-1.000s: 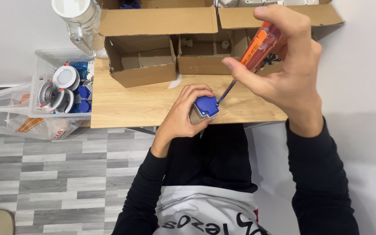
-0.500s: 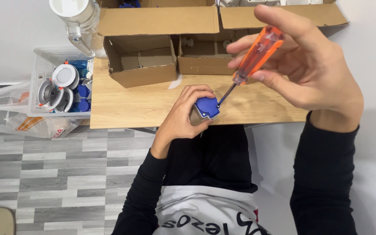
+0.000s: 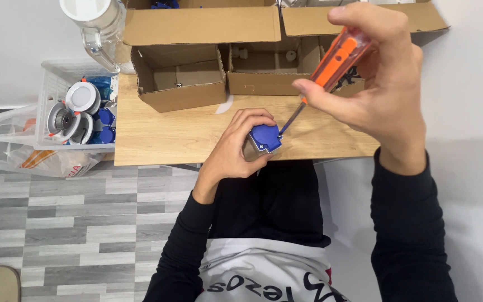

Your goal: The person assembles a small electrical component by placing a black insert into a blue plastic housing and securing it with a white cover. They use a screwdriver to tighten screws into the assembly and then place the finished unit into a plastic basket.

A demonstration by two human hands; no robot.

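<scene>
My left hand grips a small blue plastic part against the near edge of the wooden table. My right hand holds an orange-handled screwdriver raised above the table. Its metal shaft slants down and left, and the tip touches the top right of the blue part. Both arms wear black sleeves.
Open cardboard boxes stand along the back of the table. A clear plastic jar with a white lid is at the back left. Left of the table a clear bin holds blue and white round parts, above a plastic bag on the floor.
My right hand has shifted a little on the screwdriver handle, turning it, while the tip stays at the blue part. My left hand holds still.
</scene>
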